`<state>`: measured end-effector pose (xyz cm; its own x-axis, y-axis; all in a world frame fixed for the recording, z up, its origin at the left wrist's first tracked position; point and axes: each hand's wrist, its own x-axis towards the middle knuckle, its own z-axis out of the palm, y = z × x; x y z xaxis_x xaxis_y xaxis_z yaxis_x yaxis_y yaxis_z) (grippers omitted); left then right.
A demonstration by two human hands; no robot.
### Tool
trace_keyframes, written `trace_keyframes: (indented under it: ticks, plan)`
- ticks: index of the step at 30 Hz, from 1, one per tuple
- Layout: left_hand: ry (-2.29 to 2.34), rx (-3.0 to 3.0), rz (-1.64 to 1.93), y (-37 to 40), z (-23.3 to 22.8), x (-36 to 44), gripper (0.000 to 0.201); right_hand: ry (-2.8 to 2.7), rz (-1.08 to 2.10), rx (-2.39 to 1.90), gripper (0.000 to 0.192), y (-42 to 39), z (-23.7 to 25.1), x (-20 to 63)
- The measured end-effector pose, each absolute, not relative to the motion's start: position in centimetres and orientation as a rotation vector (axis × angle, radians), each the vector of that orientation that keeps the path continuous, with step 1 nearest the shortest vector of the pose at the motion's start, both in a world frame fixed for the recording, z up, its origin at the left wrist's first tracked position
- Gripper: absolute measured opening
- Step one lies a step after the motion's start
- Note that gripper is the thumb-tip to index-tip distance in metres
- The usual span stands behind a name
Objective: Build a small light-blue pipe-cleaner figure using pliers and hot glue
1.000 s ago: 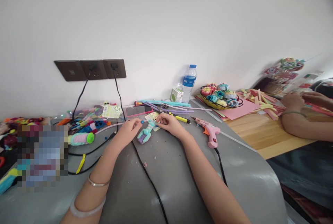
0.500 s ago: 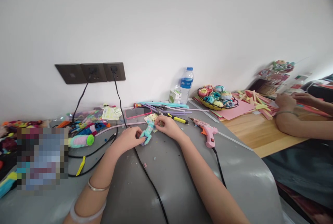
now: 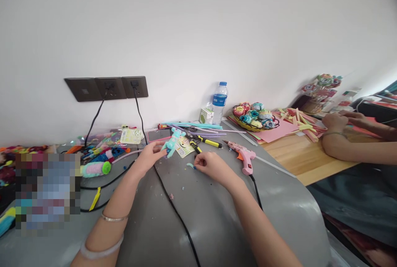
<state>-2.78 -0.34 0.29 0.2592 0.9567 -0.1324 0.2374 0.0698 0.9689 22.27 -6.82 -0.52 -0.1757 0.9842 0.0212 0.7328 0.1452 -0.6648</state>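
My left hand is closed on a turquoise fuzzy animal figure, held upright above the grey table. It has round ears and looks made of pipe cleaner. My right hand is low over the table, fingertips pinched on a short light-blue strip, perhaps a pipe cleaner piece. Just beyond that hand lie yellow-and-black pliers and a printed card. To the right of them rests a pink glue gun.
A phone, pipe cleaners, a small carton and a water bottle are along the wall. A black cable crosses the table. At right are a basket of paper flowers and another person's hands.
My left hand has raised the figure upright, away from the right hand. My right hand has moved right and toward me, uncovering the card and pliers; a light-blue strip now shows at its fingertips.
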Motion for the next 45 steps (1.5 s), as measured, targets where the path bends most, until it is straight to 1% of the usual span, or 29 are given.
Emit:
trace_keyframes:
  ticks: [2,6,8,10,11,13,16,19,22,25,26,31,33,36,38,40,43,45]
  plan:
    - [1.13,1.303,0.873,-0.3,0.3,-2.3,0.064,-1.911,0.63,-1.633,0.016,-7.2,-0.3,22.4]
    - [0.927,1.099,0.906,-0.5,-0.3,-0.9,0.052,-1.637,0.436,-1.672,0.024,-8.8,0.1,25.5]
    - [0.872,1.036,0.878,-0.9,-0.4,-0.2,0.047,-1.436,0.301,-1.787,0.025,-10.0,-0.1,28.2]
    - [0.839,1.034,0.858,-1.3,-0.4,0.4,0.043,-1.252,0.254,-2.004,0.025,-11.2,-0.6,30.9]
    - [0.831,1.055,0.854,-1.5,-0.3,0.6,0.041,-1.167,0.248,-2.118,0.027,-11.7,-1.0,32.0]
    - [0.826,1.11,0.859,-1.8,-0.1,0.9,0.038,-1.115,0.334,-2.309,0.032,-12.4,-1.6,33.6]
    - [0.862,1.161,0.875,-2.0,0.1,1.0,0.037,-1.254,0.504,-2.378,0.039,-12.5,-2.0,34.2]
    - [0.916,1.199,0.876,-1.8,-0.1,0.9,0.041,-1.291,0.526,-2.395,0.038,-11.9,-1.6,33.9]
    - [0.96,1.226,0.873,-1.7,-0.4,0.6,0.048,-1.16,0.706,-2.276,0.033,-11.6,-1.3,33.8]
    - [0.983,1.218,0.847,-1.6,-0.6,0.5,0.054,-0.932,0.853,-1.985,0.022,-12.0,-1.3,33.4]
    - [0.984,1.22,0.831,-1.6,-0.6,0.5,0.056,-0.864,0.867,-1.882,0.021,-12.2,-1.4,33.0]
    - [0.993,1.305,0.793,-1.9,-0.4,0.5,0.058,-0.763,0.875,-1.373,0.039,-13.2,-0.7,30.1]
    - [1.002,1.344,0.789,-1.9,-0.4,0.6,0.054,-0.784,0.898,-1.223,0.039,-13.2,0.1,28.7]
    - [1.005,1.383,0.784,-1.9,-0.5,0.7,0.048,-0.818,1.05,-1.029,0.04,-13.0,1.0,26.4]
    - [1.004,1.397,0.785,-1.9,-0.6,0.8,0.046,-0.824,1.133,-0.968,0.043,-12.9,1.2,24.8]
    - [1.005,1.415,0.784,-1.8,-0.7,0.8,0.045,-0.868,1.148,-0.984,0.045,-12.8,1.0,23.3]
    - [1.016,1.447,0.782,-1.8,-0.7,0.8,0.043,-1.023,1.062,-1.071,0.052,-12.8,0.4,21.3]
    - [1.025,1.47,0.789,-1.7,-0.8,0.8,0.043,-1.118,1.003,-1.115,0.052,-12.8,0.1,20.4]
